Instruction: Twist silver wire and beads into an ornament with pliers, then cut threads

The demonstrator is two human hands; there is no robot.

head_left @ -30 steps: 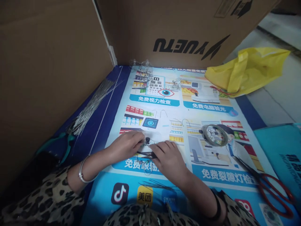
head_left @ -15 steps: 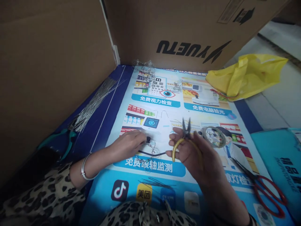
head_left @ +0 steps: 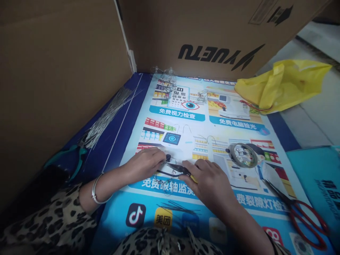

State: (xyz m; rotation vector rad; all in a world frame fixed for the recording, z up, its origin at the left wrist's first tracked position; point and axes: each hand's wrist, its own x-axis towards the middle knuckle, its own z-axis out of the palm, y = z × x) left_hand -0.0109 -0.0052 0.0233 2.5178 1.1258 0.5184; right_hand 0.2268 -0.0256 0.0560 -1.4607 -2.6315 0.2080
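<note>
My left hand [head_left: 151,159] is closed in a pinch on a thin wire piece [head_left: 174,161], whose bent strands show just right of the fingertips. A small dark lump [head_left: 168,157] sits at those fingertips. Needle-nose pliers [head_left: 180,169] with yellow handles are gripped in my right hand [head_left: 209,180], their jaws pointing left at the wire; whether they bite on it I cannot tell. Beneath the jaws, a curved black strip [head_left: 166,173] and a tangle of beaded wire [head_left: 166,186] lie on the printed sheet.
Teal-handled pliers [head_left: 77,161] and a bundle of straight wires [head_left: 106,118] lie at left. Right are a tape roll [head_left: 243,155], red-handled scissors [head_left: 297,209] and a yellow bag [head_left: 281,85]. Cardboard [head_left: 212,32] walls the back. Dark wires [head_left: 177,206] lie in front; wire pieces [head_left: 164,79] at the back.
My right hand turned palm up to the right, showing the yellow-handled pliers, then turned back and brought their jaws to the wire. My left hand has stayed almost in place.
</note>
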